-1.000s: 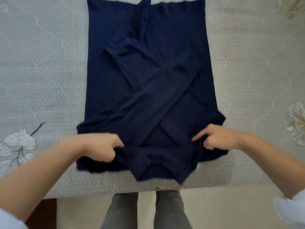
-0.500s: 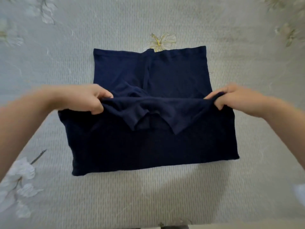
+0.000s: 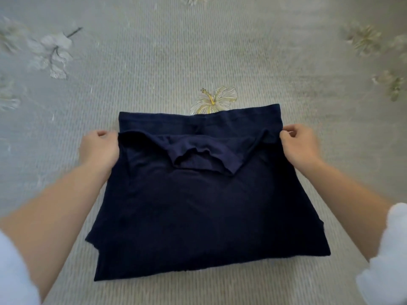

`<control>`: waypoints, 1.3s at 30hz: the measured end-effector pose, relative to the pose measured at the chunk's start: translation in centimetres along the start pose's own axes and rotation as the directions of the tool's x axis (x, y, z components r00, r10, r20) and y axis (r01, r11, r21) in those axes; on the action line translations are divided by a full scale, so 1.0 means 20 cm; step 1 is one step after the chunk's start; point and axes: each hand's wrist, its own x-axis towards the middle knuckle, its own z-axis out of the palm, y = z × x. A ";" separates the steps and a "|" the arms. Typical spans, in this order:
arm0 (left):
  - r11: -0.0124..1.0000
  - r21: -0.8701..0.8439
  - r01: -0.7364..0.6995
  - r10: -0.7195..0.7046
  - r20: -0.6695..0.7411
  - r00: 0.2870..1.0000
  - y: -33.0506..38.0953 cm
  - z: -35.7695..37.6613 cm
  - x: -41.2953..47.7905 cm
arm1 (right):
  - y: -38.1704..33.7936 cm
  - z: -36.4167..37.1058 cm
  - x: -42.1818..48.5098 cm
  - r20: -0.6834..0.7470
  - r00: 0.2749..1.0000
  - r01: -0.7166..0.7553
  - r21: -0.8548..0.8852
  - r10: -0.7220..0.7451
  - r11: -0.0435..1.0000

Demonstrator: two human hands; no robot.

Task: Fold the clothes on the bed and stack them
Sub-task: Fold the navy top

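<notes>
A navy blue garment (image 3: pixel 176 212) lies on the grey bedspread (image 3: pixel 154 62), doubled over on itself, its collar end facing away from me. My left hand (image 3: pixel 99 148) grips the left corner of the folded-over top layer. My right hand (image 3: pixel 301 146) pinches the right corner of that layer. Both hands hold the layer's edge just short of the garment's far hem, a narrow strip of the lower layer showing beyond it. The neckline (image 3: pixel 198 159) sags in the middle between my hands.
The bedspread is ribbed grey fabric with embroidered flowers, one yellow-white flower (image 3: pixel 213 100) just beyond the garment's far hem and pale ones (image 3: pixel 52 51) at the far left and far right (image 3: pixel 363 40). No other clothes show in this view.
Both hands have carried the collar end of the garment away from me, over the crossed sleeves, up close to the far hem. The sleeves are now covered.
</notes>
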 end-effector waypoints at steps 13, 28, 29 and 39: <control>0.989 -0.146 -0.007 -0.028 -0.239 0.971 0.11 0.10 0.24 | -0.06 0.05 0.30 -0.090 0.921 -0.286 0.503 0.379 0.815; 0.676 0.342 -0.652 0.586 0.288 0.758 0.06 0.03 -0.08 | -0.05 0.08 -0.07 -0.010 0.864 0.494 -0.181 -0.503 0.851; 0.750 0.294 -0.592 0.549 0.223 0.806 0.09 0.05 -0.07 | -0.09 0.08 -0.03 -0.051 0.896 0.434 -0.109 -0.441 0.894; 0.613 0.390 -0.687 0.654 0.237 0.718 0.09 0.24 -0.30 | -0.12 0.20 -0.16 -0.019 0.816 0.538 -0.340 -0.578 0.771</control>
